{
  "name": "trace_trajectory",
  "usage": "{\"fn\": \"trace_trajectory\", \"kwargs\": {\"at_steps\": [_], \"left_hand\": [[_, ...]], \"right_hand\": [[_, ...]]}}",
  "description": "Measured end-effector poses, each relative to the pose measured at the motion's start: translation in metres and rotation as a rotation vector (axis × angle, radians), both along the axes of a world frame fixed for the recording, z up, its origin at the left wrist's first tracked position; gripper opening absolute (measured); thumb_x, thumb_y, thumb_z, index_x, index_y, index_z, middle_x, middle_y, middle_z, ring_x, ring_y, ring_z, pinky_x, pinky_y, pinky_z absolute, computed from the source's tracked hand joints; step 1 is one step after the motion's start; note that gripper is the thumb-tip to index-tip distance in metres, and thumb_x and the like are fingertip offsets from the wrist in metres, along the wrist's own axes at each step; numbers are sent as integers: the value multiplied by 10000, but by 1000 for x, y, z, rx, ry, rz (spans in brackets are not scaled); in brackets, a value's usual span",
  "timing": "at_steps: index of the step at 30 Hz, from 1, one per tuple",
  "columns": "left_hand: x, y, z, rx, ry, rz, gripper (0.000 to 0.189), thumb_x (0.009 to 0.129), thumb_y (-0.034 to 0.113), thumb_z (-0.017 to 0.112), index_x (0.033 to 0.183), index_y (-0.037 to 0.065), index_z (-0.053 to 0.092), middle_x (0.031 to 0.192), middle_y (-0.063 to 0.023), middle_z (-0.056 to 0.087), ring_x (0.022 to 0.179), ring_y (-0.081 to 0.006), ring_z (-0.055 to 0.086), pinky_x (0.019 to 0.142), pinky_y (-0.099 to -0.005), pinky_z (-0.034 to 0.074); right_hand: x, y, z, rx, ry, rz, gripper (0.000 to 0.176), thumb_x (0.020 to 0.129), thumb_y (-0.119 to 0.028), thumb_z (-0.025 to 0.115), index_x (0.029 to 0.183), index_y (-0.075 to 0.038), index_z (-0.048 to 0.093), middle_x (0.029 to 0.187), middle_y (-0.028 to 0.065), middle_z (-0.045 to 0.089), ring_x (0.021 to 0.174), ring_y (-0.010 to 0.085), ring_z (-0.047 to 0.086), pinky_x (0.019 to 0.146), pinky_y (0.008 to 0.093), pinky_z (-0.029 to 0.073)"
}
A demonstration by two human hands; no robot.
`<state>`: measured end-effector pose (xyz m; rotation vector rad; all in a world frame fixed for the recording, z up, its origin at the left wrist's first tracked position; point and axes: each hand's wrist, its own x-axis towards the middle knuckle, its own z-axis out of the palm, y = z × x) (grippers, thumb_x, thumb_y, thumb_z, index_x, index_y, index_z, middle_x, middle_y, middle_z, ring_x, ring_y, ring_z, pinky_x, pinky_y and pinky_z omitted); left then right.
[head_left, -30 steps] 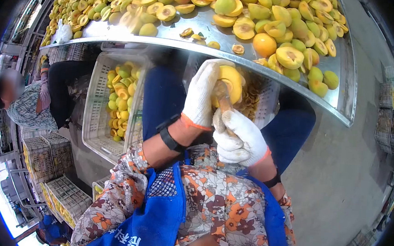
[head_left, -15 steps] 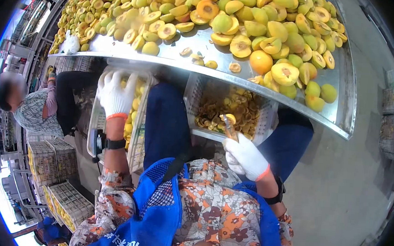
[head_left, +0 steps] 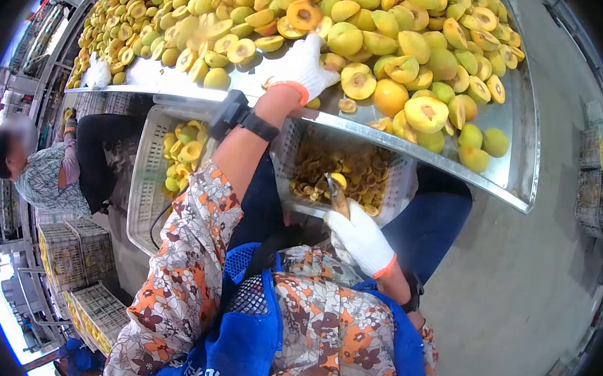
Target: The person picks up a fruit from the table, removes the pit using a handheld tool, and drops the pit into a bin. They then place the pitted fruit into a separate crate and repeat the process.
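Observation:
My left hand (head_left: 298, 67), in a white glove, reaches over the metal table (head_left: 183, 82). Its fingers are apart, with the tips at the yellow peach halves (head_left: 357, 81) along the edge of the heap. My right hand (head_left: 359, 238), also gloved, is closed around the wooden handle of a pitting knife (head_left: 339, 199). The knife's metal end points up and away from me, over a crate (head_left: 403, 184) of brown pits and scraps (head_left: 310, 157). A small yellow piece of peach (head_left: 339, 180) overlaps the tip of the knife in this view.
A white crate (head_left: 145, 198) holding peach halves (head_left: 183, 153) stands left of my legs. At the far left sits another person (head_left: 55, 164) beside the table. Stacked crates (head_left: 77, 253) stand behind that person. A crumpled white plastic bag (head_left: 99, 72) lies at the table's left edge.
My left hand has moved from above the left crate up and right to the peach heap. My right hand stays over the scraps crate with the pitting knife. The view has shifted slightly.

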<state>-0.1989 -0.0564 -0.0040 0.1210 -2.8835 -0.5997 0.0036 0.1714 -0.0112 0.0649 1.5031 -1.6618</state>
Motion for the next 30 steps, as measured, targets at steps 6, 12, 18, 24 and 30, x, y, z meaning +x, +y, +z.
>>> {"fn": "trace_trajectory", "kwargs": {"at_steps": [6,12,18,24,30], "left_hand": [[90,5,43,688,191,-103,337,821,185,698,1115,36,628,1040,-125,680,1002,-211,649,871,-333,535],[162,29,30,1451,-11,-84,355,859,121,577,1203,37,550,1154,-126,649,1016,-196,637,894,-308,532],[179,35,23,1612,-47,-96,363,1018,299,522,1251,26,581,1149,-100,655,1028,-193,641,934,-314,516],[192,49,38,1403,23,-59,269,1068,191,469,1181,12,636,1127,-48,653,1035,-99,580,937,-277,474],[193,51,46,1208,30,-76,254,1065,181,481,1166,17,647,1039,-53,664,967,-95,579,891,-274,484]], "right_hand": [[-3,3,7,205,403,52,378,1008,-346,591,1143,4,541,744,106,628,650,168,644,575,319,496],[-7,-7,41,14,219,-13,408,994,-353,621,1162,10,537,718,87,627,602,169,623,555,328,487],[0,-17,46,226,423,29,354,1000,-318,606,1192,-22,577,902,206,632,727,313,686,614,424,520],[14,-18,32,299,905,78,292,1008,-252,583,1205,-37,599,1098,284,582,861,439,672,670,510,524],[14,-24,43,213,499,-46,385,991,-281,601,1197,40,552,1033,289,638,845,457,665,694,485,531]]}}
